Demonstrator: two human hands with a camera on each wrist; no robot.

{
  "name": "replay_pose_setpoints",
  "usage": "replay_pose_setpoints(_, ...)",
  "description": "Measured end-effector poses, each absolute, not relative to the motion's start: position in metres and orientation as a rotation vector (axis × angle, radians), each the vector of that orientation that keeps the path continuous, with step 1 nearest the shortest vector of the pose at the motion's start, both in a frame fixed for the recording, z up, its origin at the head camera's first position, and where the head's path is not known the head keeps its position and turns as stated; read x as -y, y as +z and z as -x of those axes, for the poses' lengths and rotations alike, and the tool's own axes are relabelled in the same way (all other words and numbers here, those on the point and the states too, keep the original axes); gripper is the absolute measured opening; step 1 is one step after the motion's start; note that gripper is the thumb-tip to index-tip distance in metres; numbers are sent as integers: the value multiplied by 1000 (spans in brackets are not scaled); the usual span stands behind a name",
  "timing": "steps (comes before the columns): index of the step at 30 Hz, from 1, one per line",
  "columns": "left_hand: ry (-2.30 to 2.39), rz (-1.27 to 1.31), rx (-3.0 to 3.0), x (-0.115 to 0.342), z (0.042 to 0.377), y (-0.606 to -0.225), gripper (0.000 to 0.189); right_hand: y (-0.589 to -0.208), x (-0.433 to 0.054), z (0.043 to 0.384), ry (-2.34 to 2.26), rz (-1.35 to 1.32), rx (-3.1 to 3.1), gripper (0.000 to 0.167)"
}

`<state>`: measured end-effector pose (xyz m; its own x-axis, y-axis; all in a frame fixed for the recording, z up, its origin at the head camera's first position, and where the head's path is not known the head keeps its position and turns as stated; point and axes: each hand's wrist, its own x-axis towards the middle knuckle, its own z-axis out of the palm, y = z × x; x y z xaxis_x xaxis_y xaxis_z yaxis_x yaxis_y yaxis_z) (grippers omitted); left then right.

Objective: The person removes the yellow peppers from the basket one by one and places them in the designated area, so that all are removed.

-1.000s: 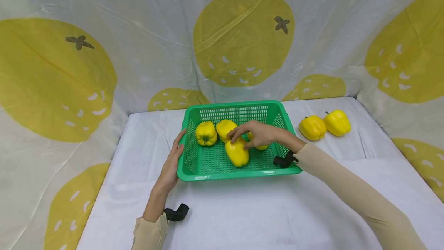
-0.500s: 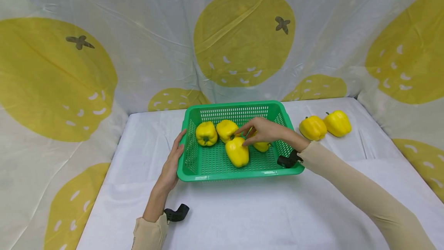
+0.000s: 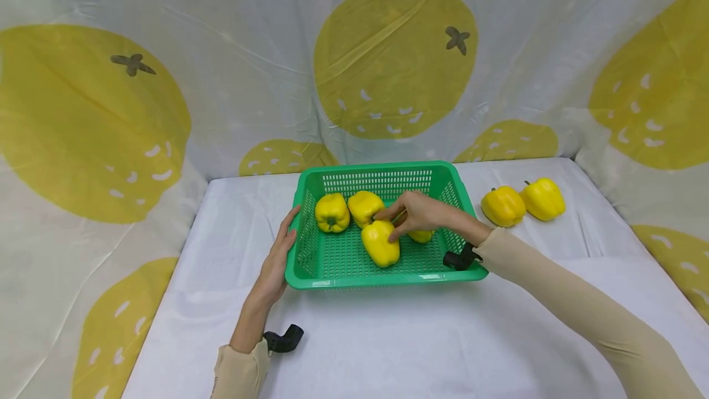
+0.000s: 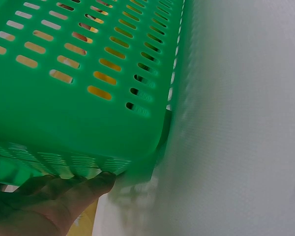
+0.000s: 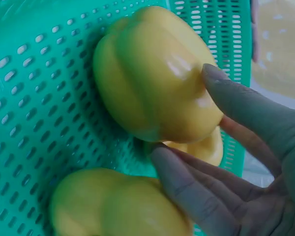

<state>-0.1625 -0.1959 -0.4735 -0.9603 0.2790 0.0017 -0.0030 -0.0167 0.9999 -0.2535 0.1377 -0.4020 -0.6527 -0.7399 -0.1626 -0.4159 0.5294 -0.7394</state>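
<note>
A green plastic basket (image 3: 354, 282) with slotted walls holds several yellow bell peppers. My left hand (image 3: 274, 266) lies along the basket's left end, fingers nearly straight against the outer wall; the left wrist view shows its fingers (image 4: 83, 189) there. Inside the basket, my right hand (image 3: 420, 211) grips the stem end of the front bell pepper (image 3: 381, 249) between thumb and fingers. In the right wrist view the thumb (image 5: 231, 88) presses that pepper's side. Behind it sit one pepper (image 3: 332, 214) at left and another (image 3: 364, 207) beside it. A further pepper (image 3: 422, 236) is partly hidden by the right hand.
Two more yellow bell peppers (image 3: 503, 206) lie side by side on the white tablecloth (image 3: 376, 337), right of the basket. Behind and at the sides hangs a white fabric sheet (image 3: 266, 79) printed with big yellow fruit. Black wrist cameras (image 3: 285, 338) sit at both wrists.
The right hand drew slightly back to the right, then its fingers came in again around the front pepper's stem end. The left hand, basket and other peppers keep their places.
</note>
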Motion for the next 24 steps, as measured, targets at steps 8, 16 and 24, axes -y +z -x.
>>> replay_pose_setpoints(8, 2079, -275, -2059, 195, 162, -473, 53, -406, -135, 252, -1022, 1004, -2257, 45)
replay_pose_setpoints(16, 2077, -274, -2061, 195, 162, -474, 53, -408, -136, 253, -948, 1075, -2241, 36)
replay_pose_setpoints(24, 2084, -285, -2060, 195, 162, -475, 53, -411, -138, 252, -914, 1157, -2179, 36)
